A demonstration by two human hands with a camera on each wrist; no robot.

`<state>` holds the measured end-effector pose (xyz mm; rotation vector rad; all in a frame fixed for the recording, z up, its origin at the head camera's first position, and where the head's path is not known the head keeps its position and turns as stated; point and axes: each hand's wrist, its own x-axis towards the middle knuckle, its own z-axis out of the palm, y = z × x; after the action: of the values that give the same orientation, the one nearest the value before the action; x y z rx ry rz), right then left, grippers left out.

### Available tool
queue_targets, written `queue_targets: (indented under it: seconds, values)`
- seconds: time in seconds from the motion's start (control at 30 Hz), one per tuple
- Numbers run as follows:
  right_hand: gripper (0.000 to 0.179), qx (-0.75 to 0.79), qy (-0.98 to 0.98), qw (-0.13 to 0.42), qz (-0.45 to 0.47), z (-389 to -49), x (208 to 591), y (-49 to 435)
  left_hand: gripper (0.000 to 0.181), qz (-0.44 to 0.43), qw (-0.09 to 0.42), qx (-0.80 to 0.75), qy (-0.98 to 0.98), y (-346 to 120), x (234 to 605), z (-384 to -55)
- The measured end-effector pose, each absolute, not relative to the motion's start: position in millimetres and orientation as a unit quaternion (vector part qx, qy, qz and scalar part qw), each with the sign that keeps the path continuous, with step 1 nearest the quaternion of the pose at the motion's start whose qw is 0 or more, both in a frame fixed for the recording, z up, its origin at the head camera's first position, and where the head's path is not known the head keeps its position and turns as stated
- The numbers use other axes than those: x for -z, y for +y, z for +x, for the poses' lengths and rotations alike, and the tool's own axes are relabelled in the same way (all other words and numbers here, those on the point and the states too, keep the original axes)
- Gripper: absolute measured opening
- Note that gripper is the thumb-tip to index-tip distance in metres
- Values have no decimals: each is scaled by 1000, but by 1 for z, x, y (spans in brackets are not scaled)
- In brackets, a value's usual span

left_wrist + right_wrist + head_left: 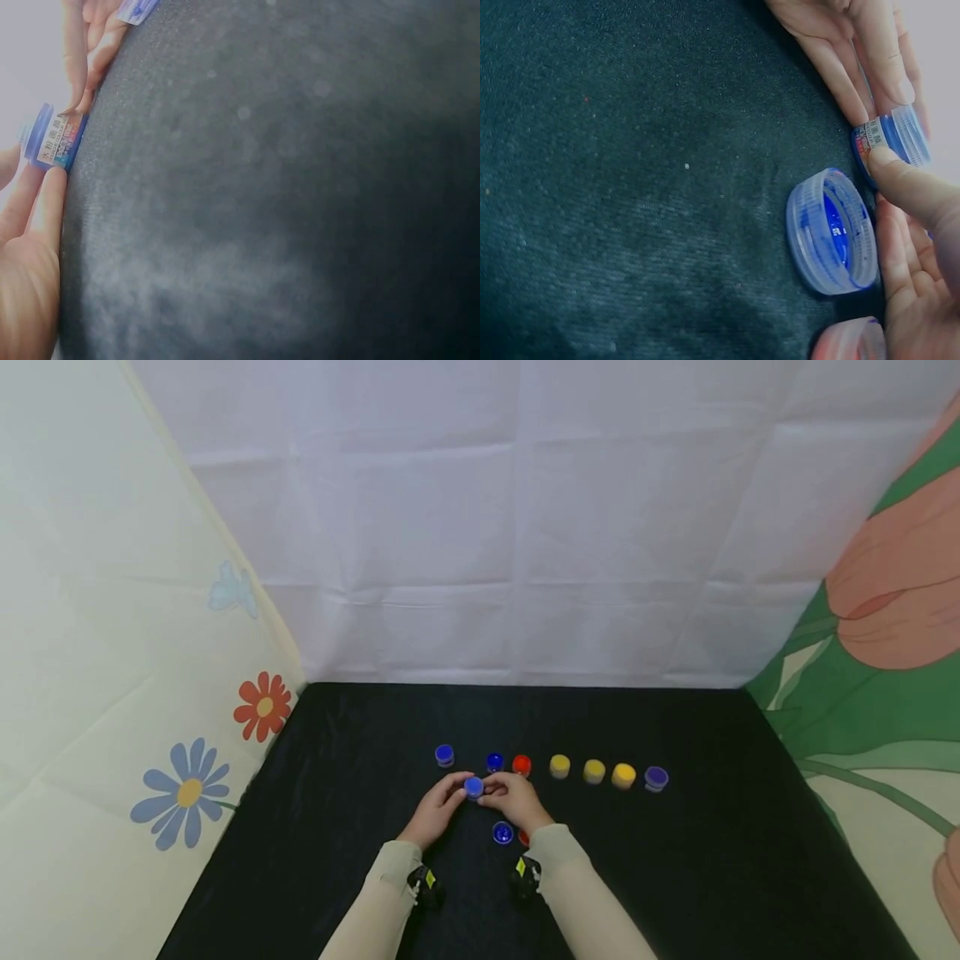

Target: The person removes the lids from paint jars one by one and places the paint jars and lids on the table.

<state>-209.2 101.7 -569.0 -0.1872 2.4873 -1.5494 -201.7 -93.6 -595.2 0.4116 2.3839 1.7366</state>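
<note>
A small blue paint jar (473, 788) with a clear lid and a printed label is between my hands. My left hand (433, 814) pinches it from the left, and my right hand (516, 802) pinches it from the right. In the right wrist view, the right thumb presses the label side of the paint jar (870, 142) while the left thumb lies at the lid. Near my right wrist a blue-stained lid (832, 232) lies hollow side up. Beside it is a red lid (851, 341), partly hidden by the right forearm in the head view.
Beyond the hands runs a row on the black cloth (712, 860): a blue jar (445, 755), a darker blue jar (495, 762), a red jar (521, 765), three yellow jars (594, 771) and a violet-blue jar (656, 778). A white sheet hangs behind.
</note>
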Motion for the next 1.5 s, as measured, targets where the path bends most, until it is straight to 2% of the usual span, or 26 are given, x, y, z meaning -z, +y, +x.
queue_targets:
  seconds: [0.4, 0.7, 1.1, 1.33, 1.5]
  values:
    - [21, 532, 840, 91, -62, -208, 571, 101, 28, 129, 73, -602, 785, -91, 598, -202]
    - [22, 526, 843, 99, -52, -209, 569, 100, 37, 125, 80, -573, 806, -92, 597, -202]
    - [21, 528, 842, 100, -53, -208, 568, 101, 29, 127, 83, -593, 791, -91, 597, -202]
    - [22, 526, 843, 100, -47, -208, 569, 100, 38, 134, 79, -579, 800, -92, 595, -201]
    - [22, 525, 844, 100, -45, -208, 568, 99, 35, 128, 80, -574, 805, -92, 594, -200]
